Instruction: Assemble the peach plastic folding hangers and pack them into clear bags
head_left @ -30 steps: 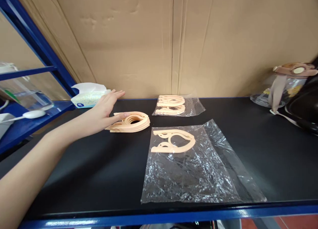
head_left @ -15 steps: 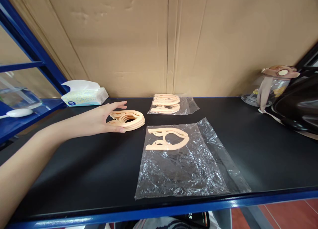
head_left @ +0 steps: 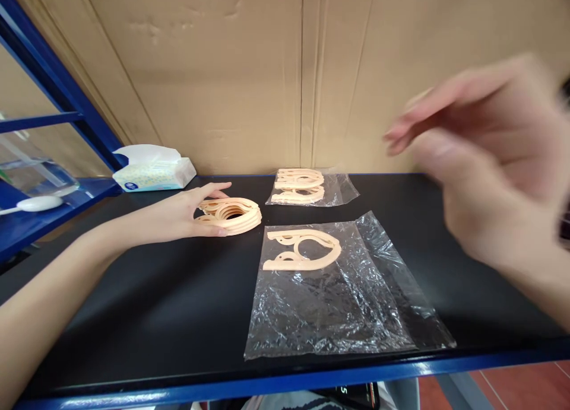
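My left hand (head_left: 187,211) rests at the left end of a stack of cream plastic folding hangers (head_left: 243,220). Its thumb lies along the near side and its fingers along the far side. Raised at the right, above the table, is my right hand (head_left: 485,149), blurred by motion. Its fingers are bent, the thumb stands a little apart, and nothing shows between them. In front lies a clear plastic bag (head_left: 320,315) with a folded hanger (head_left: 318,258) at its upper left. Farther back, another clear bag (head_left: 341,187) carries more folded hangers (head_left: 300,184).
A tissue pack (head_left: 154,172) stands at the back left by the blue frame (head_left: 89,125). A white spoon (head_left: 40,204) lies on the left ledge. Cardboard (head_left: 231,78) walls off the back of the black tabletop (head_left: 178,315). A blue rim (head_left: 200,389) marks the front edge.
My right hand has come into view from the right, covering the bottle and dark bag there. My left hand stays at the hanger stack. The view has shifted slightly.
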A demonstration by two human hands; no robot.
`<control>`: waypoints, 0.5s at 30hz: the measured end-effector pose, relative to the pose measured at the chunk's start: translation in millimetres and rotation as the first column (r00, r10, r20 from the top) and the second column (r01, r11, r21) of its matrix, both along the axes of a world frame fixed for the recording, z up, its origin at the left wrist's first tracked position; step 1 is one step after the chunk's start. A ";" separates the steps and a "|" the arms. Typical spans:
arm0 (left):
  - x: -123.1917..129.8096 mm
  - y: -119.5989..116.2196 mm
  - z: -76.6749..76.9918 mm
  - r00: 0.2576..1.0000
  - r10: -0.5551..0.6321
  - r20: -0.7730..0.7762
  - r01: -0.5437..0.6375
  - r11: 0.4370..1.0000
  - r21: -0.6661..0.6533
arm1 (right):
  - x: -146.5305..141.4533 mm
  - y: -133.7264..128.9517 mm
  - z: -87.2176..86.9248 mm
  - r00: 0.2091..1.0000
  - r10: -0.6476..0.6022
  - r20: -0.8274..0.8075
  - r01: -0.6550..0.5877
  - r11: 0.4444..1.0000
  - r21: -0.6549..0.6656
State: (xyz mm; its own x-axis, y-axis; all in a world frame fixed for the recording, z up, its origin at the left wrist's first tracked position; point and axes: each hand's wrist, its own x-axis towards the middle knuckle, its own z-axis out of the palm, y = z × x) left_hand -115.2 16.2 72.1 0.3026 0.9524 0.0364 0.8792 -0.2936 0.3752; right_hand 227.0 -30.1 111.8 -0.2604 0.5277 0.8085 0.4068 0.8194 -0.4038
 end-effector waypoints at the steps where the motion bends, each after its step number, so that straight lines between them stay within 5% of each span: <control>1: 1.8 -1.5 1.2 1.000 0.003 0.004 -0.003 1.000 0.006 | -2.8 3.2 -4.1 0.999 0.024 0.043 -0.025 1.000 0.016; 8: 25.6 -10.0 7.0 0.994 -0.066 0.084 0.055 0.990 0.129 | -22.0 24.5 -33.7 0.874 0.028 0.485 -0.062 0.997 0.055; 15: 95.8 -36.9 4.7 0.958 -0.277 -0.075 0.287 0.906 0.312 | -28.3 27.3 -42.3 0.797 0.133 0.589 -0.133 0.990 -0.043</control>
State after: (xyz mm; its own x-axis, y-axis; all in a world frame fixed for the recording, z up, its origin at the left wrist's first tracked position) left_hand -19.4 -20.7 76.7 0.5624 0.7672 0.3084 0.7511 -0.6300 0.1976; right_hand 198.7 -2.9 69.5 -0.7536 0.4529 0.4765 0.4534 0.8829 -0.1221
